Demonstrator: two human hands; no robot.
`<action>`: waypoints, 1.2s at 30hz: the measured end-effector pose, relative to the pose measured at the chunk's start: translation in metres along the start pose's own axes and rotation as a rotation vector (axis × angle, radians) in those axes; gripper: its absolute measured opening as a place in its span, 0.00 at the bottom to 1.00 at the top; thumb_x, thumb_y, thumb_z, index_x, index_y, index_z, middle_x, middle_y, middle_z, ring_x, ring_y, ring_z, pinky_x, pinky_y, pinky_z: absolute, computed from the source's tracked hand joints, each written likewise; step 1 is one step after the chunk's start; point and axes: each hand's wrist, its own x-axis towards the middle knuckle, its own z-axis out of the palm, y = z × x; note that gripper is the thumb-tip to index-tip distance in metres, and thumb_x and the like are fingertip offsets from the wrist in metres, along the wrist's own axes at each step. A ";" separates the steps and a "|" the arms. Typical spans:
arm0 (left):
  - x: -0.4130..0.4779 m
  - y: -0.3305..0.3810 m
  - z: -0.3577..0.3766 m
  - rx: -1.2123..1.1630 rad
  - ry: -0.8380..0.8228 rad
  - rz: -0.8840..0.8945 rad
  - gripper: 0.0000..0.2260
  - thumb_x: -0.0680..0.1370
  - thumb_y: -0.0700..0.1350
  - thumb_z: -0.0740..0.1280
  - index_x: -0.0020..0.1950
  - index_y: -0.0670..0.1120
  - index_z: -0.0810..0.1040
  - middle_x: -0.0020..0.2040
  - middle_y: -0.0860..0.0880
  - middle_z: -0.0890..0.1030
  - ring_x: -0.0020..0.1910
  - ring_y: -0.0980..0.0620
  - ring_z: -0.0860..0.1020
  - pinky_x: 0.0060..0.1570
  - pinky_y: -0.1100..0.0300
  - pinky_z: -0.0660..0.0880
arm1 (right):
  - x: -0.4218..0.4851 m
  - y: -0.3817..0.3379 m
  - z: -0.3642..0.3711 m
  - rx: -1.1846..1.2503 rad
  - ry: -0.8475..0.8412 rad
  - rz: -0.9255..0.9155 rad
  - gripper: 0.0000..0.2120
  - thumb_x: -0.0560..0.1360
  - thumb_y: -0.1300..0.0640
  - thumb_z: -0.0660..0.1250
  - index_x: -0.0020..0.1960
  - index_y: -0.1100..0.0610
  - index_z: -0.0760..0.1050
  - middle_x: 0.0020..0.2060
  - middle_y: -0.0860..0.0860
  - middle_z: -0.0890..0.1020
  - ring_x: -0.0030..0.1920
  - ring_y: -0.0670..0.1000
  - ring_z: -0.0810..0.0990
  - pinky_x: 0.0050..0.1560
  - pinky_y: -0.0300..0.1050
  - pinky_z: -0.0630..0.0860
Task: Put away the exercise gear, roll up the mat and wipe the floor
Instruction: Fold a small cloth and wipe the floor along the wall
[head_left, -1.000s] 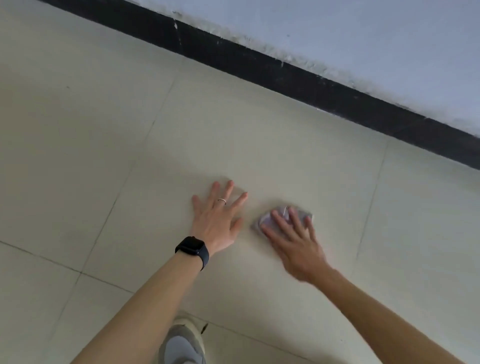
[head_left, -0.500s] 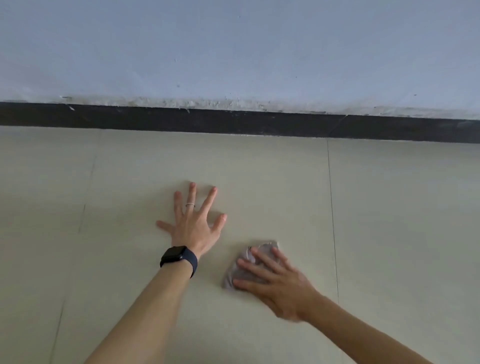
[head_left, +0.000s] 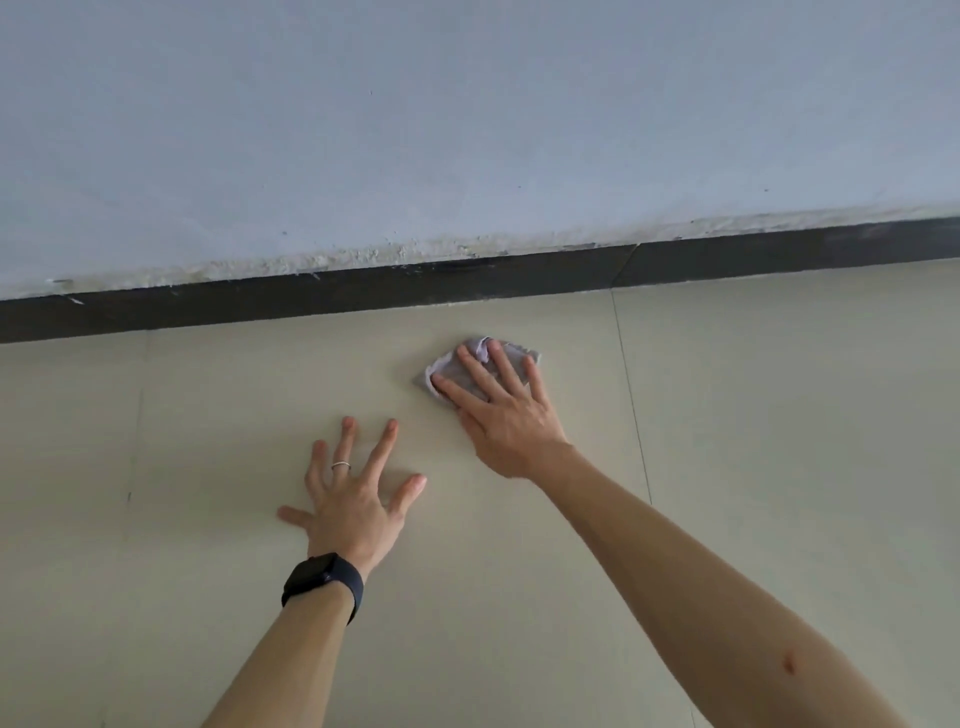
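- Two bare hands lie on a pale beige tiled floor (head_left: 779, 415), both arms reaching in from the near edge of the view.
- The right hand (head_left: 501, 410) is spread flat, palm down, on a small crumpled grey cloth (head_left: 467, 364); its fingers (head_left: 506, 366) are stretched out over the fabric and press it to the tile rather than gripping it.
- The cloth lies on the floor in the far middle of the scene, near the dark skirting board (head_left: 467, 286) but apart from it, with a strip of bare tile between. Its far and left edges stick out beyond the fingertips.
- The left hand (head_left: 353, 499) is released and holds nothing: it is planted flat on the tile with all five fingers splayed wide, nearer than the right hand and to its left, not touching it or the cloth.
- A thin silver ring (head_left: 340, 465) sits on one finger of the left hand, and a black watch (head_left: 322, 584) with a dark band wraps the left wrist.
- Thin grout lines cross the floor: one runs from far to near just right of the right forearm, another at the far left.
- Above the skirting board rises a light blue-grey wall (head_left: 467, 130), its lower edge rough and flaking where the paint meets the board.
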 end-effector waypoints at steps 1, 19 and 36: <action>0.000 0.000 -0.001 -0.003 -0.005 0.002 0.31 0.73 0.73 0.56 0.71 0.79 0.43 0.80 0.61 0.40 0.79 0.48 0.40 0.63 0.20 0.53 | -0.007 0.025 -0.002 0.020 0.053 0.106 0.24 0.83 0.43 0.44 0.77 0.35 0.43 0.80 0.46 0.42 0.78 0.56 0.36 0.75 0.66 0.39; -0.010 0.025 -0.007 0.281 0.003 0.197 0.29 0.80 0.60 0.59 0.79 0.64 0.50 0.81 0.50 0.44 0.78 0.38 0.48 0.69 0.32 0.58 | -0.199 -0.065 0.074 0.095 0.063 0.127 0.37 0.76 0.54 0.62 0.78 0.37 0.49 0.80 0.47 0.48 0.79 0.58 0.40 0.75 0.64 0.41; -0.069 0.069 0.044 0.385 -0.193 0.445 0.39 0.74 0.70 0.62 0.78 0.68 0.42 0.79 0.55 0.33 0.79 0.43 0.36 0.66 0.24 0.55 | -0.319 -0.102 0.126 0.126 0.047 0.271 0.30 0.78 0.49 0.57 0.77 0.36 0.53 0.79 0.45 0.54 0.79 0.56 0.49 0.74 0.62 0.50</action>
